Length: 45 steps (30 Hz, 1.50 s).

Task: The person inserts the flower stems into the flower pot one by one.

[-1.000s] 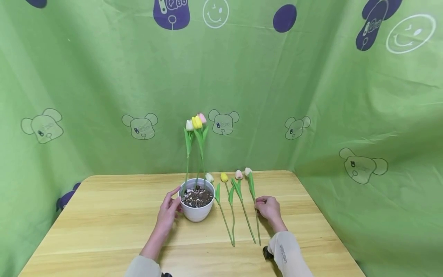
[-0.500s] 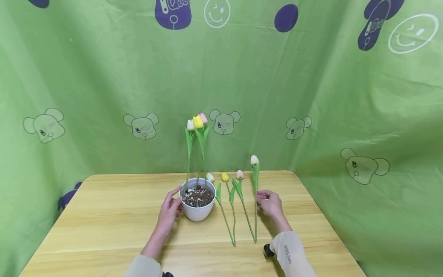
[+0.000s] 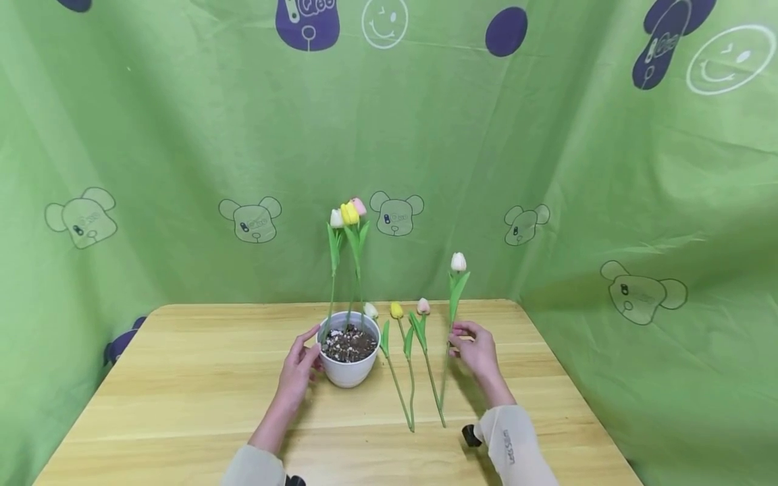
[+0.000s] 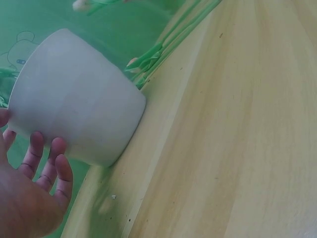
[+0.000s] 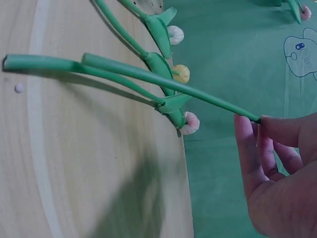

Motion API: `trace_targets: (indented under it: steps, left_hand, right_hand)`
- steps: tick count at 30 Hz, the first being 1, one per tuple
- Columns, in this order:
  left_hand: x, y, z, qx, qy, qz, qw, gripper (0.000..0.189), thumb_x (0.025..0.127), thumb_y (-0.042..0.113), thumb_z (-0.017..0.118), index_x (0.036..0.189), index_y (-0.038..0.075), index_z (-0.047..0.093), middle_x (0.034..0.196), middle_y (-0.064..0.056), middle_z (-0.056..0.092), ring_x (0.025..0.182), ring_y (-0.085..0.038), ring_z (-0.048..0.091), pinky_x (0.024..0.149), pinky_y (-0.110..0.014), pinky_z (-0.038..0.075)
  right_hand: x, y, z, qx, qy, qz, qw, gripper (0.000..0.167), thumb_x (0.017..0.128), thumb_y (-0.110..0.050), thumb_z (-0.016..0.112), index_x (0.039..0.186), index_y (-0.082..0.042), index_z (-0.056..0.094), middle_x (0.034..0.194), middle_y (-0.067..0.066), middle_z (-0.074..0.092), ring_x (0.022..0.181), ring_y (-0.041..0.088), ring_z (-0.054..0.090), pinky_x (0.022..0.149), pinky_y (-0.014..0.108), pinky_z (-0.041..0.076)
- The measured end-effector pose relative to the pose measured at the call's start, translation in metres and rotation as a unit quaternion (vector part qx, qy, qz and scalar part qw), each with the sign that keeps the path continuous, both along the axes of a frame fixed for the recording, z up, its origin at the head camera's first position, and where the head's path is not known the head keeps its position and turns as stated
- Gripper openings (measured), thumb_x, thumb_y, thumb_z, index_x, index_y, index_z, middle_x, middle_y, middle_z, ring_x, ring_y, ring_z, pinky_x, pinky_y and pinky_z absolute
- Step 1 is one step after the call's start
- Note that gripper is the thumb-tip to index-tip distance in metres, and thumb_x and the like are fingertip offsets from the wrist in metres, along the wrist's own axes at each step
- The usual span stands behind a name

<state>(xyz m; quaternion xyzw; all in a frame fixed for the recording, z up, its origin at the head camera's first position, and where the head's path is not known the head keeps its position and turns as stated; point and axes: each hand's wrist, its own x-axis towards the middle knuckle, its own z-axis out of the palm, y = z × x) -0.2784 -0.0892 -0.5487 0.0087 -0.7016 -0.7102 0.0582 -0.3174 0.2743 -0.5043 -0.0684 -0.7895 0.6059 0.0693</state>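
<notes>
A white flowerpot (image 3: 346,373) of dark soil stands on the table, with a white, a yellow and a pink artificial tulip upright in it. My left hand (image 3: 298,368) holds the pot at its left side, fingertips against the wall below the rim in the left wrist view. My right hand (image 3: 476,351) pinches the green stem (image 5: 173,83) of a white tulip (image 3: 458,262) between thumb and fingers. That tulip is raised, bloom up, its stem's lower end close over the table. Left of it lie a pink tulip (image 3: 423,306), a yellow tulip (image 3: 396,310) and another white tulip (image 3: 370,310).
The wooden table (image 3: 200,378) backs onto a green printed curtain (image 3: 437,135), which also hangs along both sides. Small crumbs (image 4: 114,197) lie on the wood near the pot.
My right hand has lifted the rightmost white tulip from the table; its bloom has risen and tilted right, while the stem's lower end has shifted left. The left hand stays at the pot.
</notes>
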Motion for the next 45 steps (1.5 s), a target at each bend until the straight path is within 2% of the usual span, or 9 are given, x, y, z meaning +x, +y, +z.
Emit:
trace_targets:
  steps: [6, 11, 23, 28, 32, 37, 40, 45]
  left_hand:
    - [0.000, -0.001, 0.001, -0.003, 0.008, -0.002, 1.0000, 0.044, 0.107, 0.027, 0.057, 0.150, 0.020, 0.053, 0.086, -0.008, 0.061, 0.079, -0.025, 0.063, 0.066, -0.035, 0.053]
    - [0.000, -0.001, 0.001, 0.000, 0.004, -0.003, 1.0000, 0.044, 0.107, 0.027, 0.057, 0.150, 0.020, 0.053, 0.086, -0.009, 0.060, 0.079, -0.025, 0.063, 0.066, -0.034, 0.052]
    - [0.000, -0.001, 0.001, -0.002, -0.005, -0.001, 1.0000, 0.043, 0.106, 0.028, 0.057, 0.150, 0.024, 0.054, 0.087, -0.008, 0.060, 0.081, -0.026, 0.063, 0.068, -0.035, 0.053]
    - [-0.001, -0.002, 0.001, -0.003, -0.015, -0.009, 0.9998, 0.045, 0.108, 0.026, 0.056, 0.152, 0.019, 0.051, 0.089, -0.010, 0.060, 0.083, -0.029, 0.064, 0.068, -0.036, 0.053]
    - [-0.003, -0.003, 0.001, 0.002, -0.020, -0.013, 0.9997, 0.046, 0.109, 0.022, 0.053, 0.154, 0.015, 0.048, 0.089, -0.013, 0.060, 0.085, -0.035, 0.064, 0.068, -0.038, 0.053]
    - [-0.002, -0.003, 0.003, -0.002, -0.015, -0.008, 0.9998, 0.045, 0.108, 0.025, 0.055, 0.153, 0.019, 0.050, 0.088, -0.010, 0.060, 0.084, -0.030, 0.064, 0.068, -0.036, 0.053]
    - [0.000, -0.001, 0.002, -0.003, -0.009, -0.005, 0.9999, 0.045, 0.107, 0.028, 0.056, 0.152, 0.021, 0.051, 0.089, -0.008, 0.060, 0.083, -0.028, 0.064, 0.069, -0.036, 0.053]
    - [0.000, -0.001, 0.001, 0.001, -0.005, -0.005, 1.0000, 0.044, 0.107, 0.029, 0.056, 0.150, 0.024, 0.053, 0.088, -0.007, 0.060, 0.083, -0.030, 0.064, 0.069, -0.037, 0.054]
  right_hand:
    - [0.001, -0.003, 0.005, -0.021, 0.011, -0.005, 0.9997, 0.037, 0.099, 0.001, 0.064, 0.135, 0.006, 0.058, 0.128, 0.022, 0.058, 0.091, 0.016, 0.068, 0.080, 0.029, 0.063]
    - [0.001, -0.009, 0.013, -0.029, 0.029, 0.013, 0.9991, 0.037, 0.100, 0.000, 0.063, 0.136, 0.006, 0.056, 0.130, 0.025, 0.056, 0.097, 0.020, 0.069, 0.081, 0.030, 0.063]
    - [0.001, -0.033, 0.035, -0.052, 0.053, 0.038, 0.9965, 0.036, 0.099, 0.001, 0.065, 0.134, 0.004, 0.058, 0.129, 0.024, 0.056, 0.089, 0.011, 0.068, 0.082, 0.031, 0.063]
    - [-0.001, -0.042, 0.045, -0.046, 0.073, 0.040, 0.9955, 0.035, 0.098, 0.002, 0.065, 0.132, 0.003, 0.059, 0.125, 0.021, 0.058, 0.090, 0.013, 0.069, 0.086, 0.039, 0.063]
    - [-0.002, -0.048, 0.055, -0.052, 0.083, 0.042, 0.9943, 0.035, 0.098, 0.002, 0.066, 0.131, 0.002, 0.059, 0.126, 0.022, 0.058, 0.091, 0.013, 0.069, 0.088, 0.040, 0.062]
    - [0.000, -0.054, 0.065, -0.071, 0.093, 0.040, 0.9923, 0.037, 0.098, 0.003, 0.065, 0.134, 0.002, 0.057, 0.128, 0.025, 0.058, 0.090, 0.009, 0.069, 0.085, 0.034, 0.063]
    - [0.002, -0.057, 0.067, -0.084, 0.097, 0.035, 0.9911, 0.039, 0.098, 0.003, 0.064, 0.136, 0.002, 0.055, 0.127, 0.025, 0.060, 0.092, 0.011, 0.069, 0.082, 0.030, 0.063]
    - [0.005, -0.063, 0.072, -0.110, 0.105, 0.031, 0.9879, 0.041, 0.097, 0.004, 0.064, 0.137, 0.003, 0.054, 0.122, 0.022, 0.061, 0.092, 0.014, 0.070, 0.082, 0.030, 0.063]
